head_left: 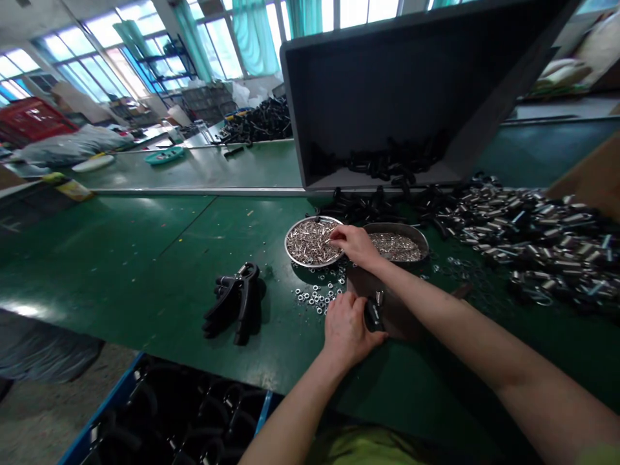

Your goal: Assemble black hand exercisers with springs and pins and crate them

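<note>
My left hand (345, 326) is closed around a black plastic handle (372, 315) on a dark brown plate (404, 313); a small metal spring (380, 298) shows at the handle's far end. Over the right rim of a round metal dish (314, 242) full of small silver pins, my right hand (357, 245) has its fingertips pinched; what is between them is too small to make out. An oval metal dish (400, 245) of small metal parts lies behind that wrist. Loose nuts (317, 298) are scattered left of my left hand. Several black hand grips (237, 300) stand together further left.
A large grey bin (387, 97) tilts toward me, spilling black handles (358, 205). To the right spreads a heap of springs and metal parts (542, 239). Below the green table's (145, 284) front edge sits a blue crate (104, 420) of black grips.
</note>
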Tool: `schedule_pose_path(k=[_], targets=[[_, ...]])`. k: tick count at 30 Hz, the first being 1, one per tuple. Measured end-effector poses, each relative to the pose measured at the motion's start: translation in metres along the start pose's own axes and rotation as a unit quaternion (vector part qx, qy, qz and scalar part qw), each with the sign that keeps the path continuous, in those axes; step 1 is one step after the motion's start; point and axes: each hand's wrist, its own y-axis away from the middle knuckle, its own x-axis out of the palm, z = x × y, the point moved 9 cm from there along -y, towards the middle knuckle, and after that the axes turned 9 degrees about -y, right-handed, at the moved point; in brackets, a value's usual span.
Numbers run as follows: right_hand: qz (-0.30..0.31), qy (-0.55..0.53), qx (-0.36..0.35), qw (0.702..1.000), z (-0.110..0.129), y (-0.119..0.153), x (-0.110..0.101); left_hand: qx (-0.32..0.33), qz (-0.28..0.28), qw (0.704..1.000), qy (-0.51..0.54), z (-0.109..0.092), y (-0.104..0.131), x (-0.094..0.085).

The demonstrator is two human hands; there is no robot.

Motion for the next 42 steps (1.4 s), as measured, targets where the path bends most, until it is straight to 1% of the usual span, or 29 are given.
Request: schedule_pose_path(k=[4, 8, 11, 13, 15, 19, 22, 26, 28, 29, 31, 33, 34, 35, 37, 38, 40, 42], targets=[[-0.022, -0.073, 0.032, 0.997, -0.003, 0.031, -0.021, 0.004, -0.003, 1.000, -0.004, 0.000, -0.001, 0.000], [-0.016, -0.110, 0.065, 0.992, -0.012, 0.081, -0.036, 0.008, -0.005, 1.000, -0.004, -0.001, -0.001, -0.001], [-0.006, -0.089, 0.064, 0.994, -0.019, 0.118, -0.041, 0.009, 0.001, 1.000, -0.006, 0.000, -0.001, -0.001], [0.010, -0.052, 0.050, 0.997, -0.022, 0.133, -0.038, 0.009, 0.008, 1.000, -0.007, 0.000, -0.002, 0.000], [0.021, -0.025, 0.043, 0.999, -0.025, 0.139, -0.034, 0.010, 0.014, 1.000, -0.008, 0.000, -0.002, 0.001], [0.024, -0.006, 0.033, 0.999, -0.023, 0.137, -0.028, 0.010, 0.016, 1.000, -0.008, -0.001, -0.002, 0.001], [0.020, 0.019, 0.013, 1.000, -0.018, 0.138, -0.023, 0.012, 0.012, 1.000, -0.007, -0.002, -0.002, -0.001], [0.007, 0.070, -0.023, 0.997, -0.007, 0.151, -0.016, 0.020, 0.007, 1.000, -0.004, -0.003, -0.002, -0.001], [0.005, 0.088, -0.036, 0.995, -0.002, 0.155, -0.016, 0.021, 0.005, 1.000, -0.002, -0.003, -0.001, 0.000], [0.014, 0.094, -0.044, 0.995, 0.000, 0.154, -0.017, 0.020, 0.002, 1.000, 0.000, -0.003, -0.001, -0.001], [0.065, 0.106, -0.048, 0.991, 0.000, 0.147, -0.019, 0.020, -0.005, 1.000, 0.007, -0.004, 0.000, -0.002], [0.113, 0.124, -0.030, 0.985, -0.008, 0.129, -0.028, 0.026, -0.009, 1.000, 0.013, -0.005, 0.002, -0.004], [0.118, 0.136, -0.012, 0.984, -0.016, 0.116, -0.036, 0.031, -0.008, 0.999, 0.012, -0.006, 0.002, -0.004], [0.107, 0.150, 0.011, 0.983, -0.026, 0.102, -0.047, 0.036, -0.005, 0.999, 0.010, -0.007, 0.003, -0.004], [0.058, 0.181, 0.059, 0.980, -0.049, 0.073, -0.068, 0.044, 0.002, 0.999, 0.002, -0.008, 0.004, -0.004], [0.044, 0.196, 0.084, 0.976, -0.061, 0.060, -0.074, 0.046, 0.003, 0.999, -0.002, -0.008, 0.004, -0.005], [0.037, 0.215, 0.128, 0.967, -0.084, 0.042, -0.076, 0.051, 0.005, 0.999, -0.007, -0.009, 0.004, -0.004], [0.043, 0.222, 0.157, 0.961, -0.100, 0.034, -0.071, 0.055, 0.011, 0.998, -0.007, -0.009, 0.005, -0.003]])
